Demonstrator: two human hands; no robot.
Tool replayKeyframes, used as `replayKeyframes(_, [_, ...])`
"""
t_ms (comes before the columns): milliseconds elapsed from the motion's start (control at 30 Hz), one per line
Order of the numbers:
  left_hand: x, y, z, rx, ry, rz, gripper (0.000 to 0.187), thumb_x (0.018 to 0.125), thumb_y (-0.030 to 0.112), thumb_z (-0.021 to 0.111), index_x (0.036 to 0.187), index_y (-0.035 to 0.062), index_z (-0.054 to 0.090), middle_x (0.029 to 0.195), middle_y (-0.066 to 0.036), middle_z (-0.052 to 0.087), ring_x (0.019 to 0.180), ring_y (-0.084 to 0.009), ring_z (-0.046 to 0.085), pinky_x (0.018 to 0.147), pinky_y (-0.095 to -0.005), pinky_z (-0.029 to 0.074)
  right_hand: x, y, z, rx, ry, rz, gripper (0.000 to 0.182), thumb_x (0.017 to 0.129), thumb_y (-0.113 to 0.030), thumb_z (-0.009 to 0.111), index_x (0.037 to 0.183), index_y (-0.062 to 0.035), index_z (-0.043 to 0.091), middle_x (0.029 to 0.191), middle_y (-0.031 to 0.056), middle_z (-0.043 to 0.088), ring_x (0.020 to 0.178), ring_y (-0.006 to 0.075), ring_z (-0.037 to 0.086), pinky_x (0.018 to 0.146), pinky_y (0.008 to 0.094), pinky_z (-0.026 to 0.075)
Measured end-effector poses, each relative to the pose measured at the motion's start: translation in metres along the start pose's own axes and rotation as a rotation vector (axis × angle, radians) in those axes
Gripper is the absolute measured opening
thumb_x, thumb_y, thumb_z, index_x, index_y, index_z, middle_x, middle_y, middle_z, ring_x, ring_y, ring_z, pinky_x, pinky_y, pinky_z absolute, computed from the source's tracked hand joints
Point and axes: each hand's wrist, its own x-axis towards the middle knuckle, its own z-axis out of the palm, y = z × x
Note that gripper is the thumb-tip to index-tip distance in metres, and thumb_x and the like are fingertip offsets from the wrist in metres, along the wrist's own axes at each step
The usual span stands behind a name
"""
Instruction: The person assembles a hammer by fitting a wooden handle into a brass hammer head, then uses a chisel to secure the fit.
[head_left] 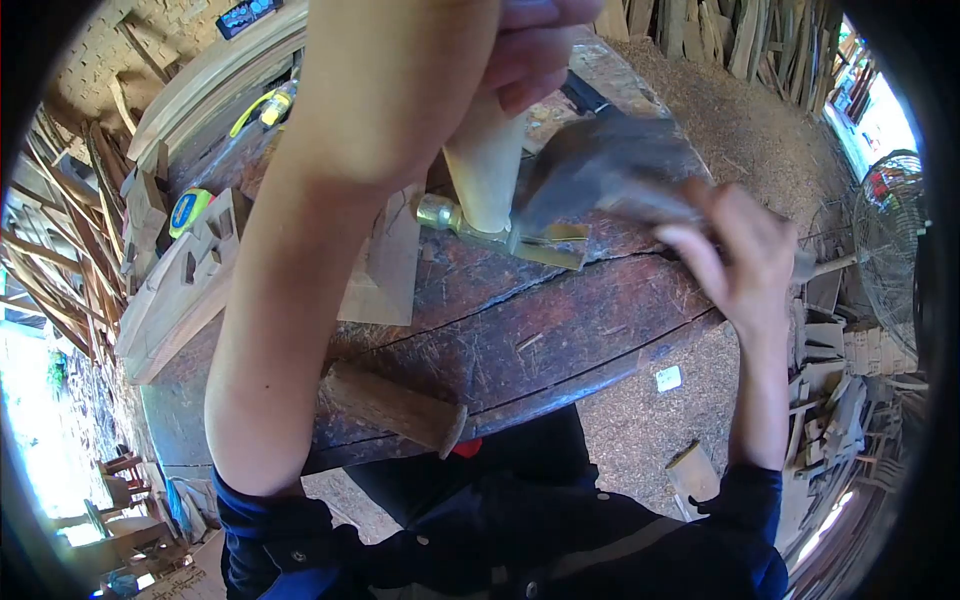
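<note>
My left hand [530, 60], partly cut off by the top edge, is closed round the pale wooden handle of a claw hammer [485, 180]. The hammer's metal head is down on the worn wooden bench [570, 330]. My right hand [750, 250] is at the bench's right edge, its thumb apart from the curved, motion-smeared fingers. Beside its fingertips is a blurred dark object [610, 165] with a greyish streak; what it is, and whether I hold it, cannot be made out.
A round wooden piece [395, 408] lies near the front edge. Left are slotted wood parts [190, 265], a tape measure [190, 212] and a yellow tool [270, 108]. A phone [245, 15] is at the back. Right stands a fan [890, 240] above wood offcuts [830, 400].
</note>
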Motion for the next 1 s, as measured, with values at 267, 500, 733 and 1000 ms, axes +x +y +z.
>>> replayKeyframes(267, [0.004, 0.002, 0.004, -0.083, 0.087, -0.092, 0.040, 0.101, 0.026, 0.048, 0.063, 0.0168, 0.037, 0.053, 0.003, 0.037, 0.041, -0.0072, 0.026, 0.037, -0.0264, 0.025, -0.007, 0.019, -0.004, 0.052, 0.236, 0.202, 0.042, 0.090, -0.039, 0.081, 0.110, -0.0024, 0.075, 0.095, 0.0120, 0.077, 0.083, 0.0231, 0.076, 0.069, 0.0357, 0.059])
replayKeyframes(500, [0.002, 0.000, -0.002, -0.104, 0.025, -0.106, 0.041, 0.101, 0.027, 0.048, 0.062, 0.0170, 0.038, 0.052, 0.003, 0.037, 0.040, -0.0084, 0.026, 0.038, -0.0272, 0.026, 0.000, 0.001, 0.000, -0.061, 0.040, 0.019, 0.041, 0.086, -0.048, 0.080, 0.100, -0.0095, 0.076, 0.086, 0.0025, 0.076, 0.067, 0.0149, 0.071, 0.057, 0.0309, 0.055])
replayKeyframes(733, [0.004, 0.003, 0.001, -0.018, 0.034, -0.104, 0.041, 0.101, 0.027, 0.048, 0.063, 0.0170, 0.038, 0.053, 0.003, 0.037, 0.041, -0.0083, 0.027, 0.039, -0.0273, 0.026, 0.002, 0.009, 0.000, 0.059, 0.277, 0.292, 0.044, 0.092, -0.044, 0.079, 0.109, -0.0042, 0.077, 0.092, 0.0105, 0.077, 0.080, 0.0222, 0.075, 0.069, 0.0371, 0.060])
replayKeyframes(1000, [0.000, 0.002, 0.001, -0.074, 0.076, -0.119, 0.039, 0.100, 0.028, 0.051, 0.064, 0.0162, 0.039, 0.054, 0.003, 0.037, 0.043, -0.0083, 0.028, 0.041, -0.0263, 0.026, 0.005, 0.007, 0.001, -0.061, 0.094, 0.032, 0.042, 0.085, -0.046, 0.081, 0.100, -0.0073, 0.076, 0.081, 0.0030, 0.072, 0.064, 0.0141, 0.068, 0.052, 0.0314, 0.052])
